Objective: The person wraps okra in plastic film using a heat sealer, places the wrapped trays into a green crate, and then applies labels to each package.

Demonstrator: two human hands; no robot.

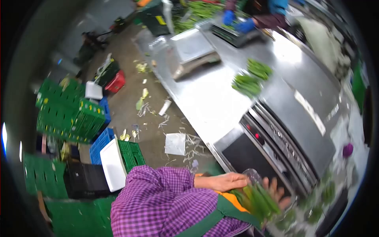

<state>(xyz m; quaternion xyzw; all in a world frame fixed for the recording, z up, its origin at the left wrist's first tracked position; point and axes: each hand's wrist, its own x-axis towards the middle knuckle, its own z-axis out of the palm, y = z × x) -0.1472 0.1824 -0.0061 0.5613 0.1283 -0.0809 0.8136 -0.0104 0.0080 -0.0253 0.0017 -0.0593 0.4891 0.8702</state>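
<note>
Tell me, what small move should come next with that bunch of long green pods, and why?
Probably lower the bunch of long green pods onto the black flat plate of the grey steel machine: the left hand grips it and the right hand supports it just beside that plate's near edge.

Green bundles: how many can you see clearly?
3. Two bundles lie side by side on the table; one is between the person's hands at the bottom. Blurred greens at the top and right edge may hold more.
</note>
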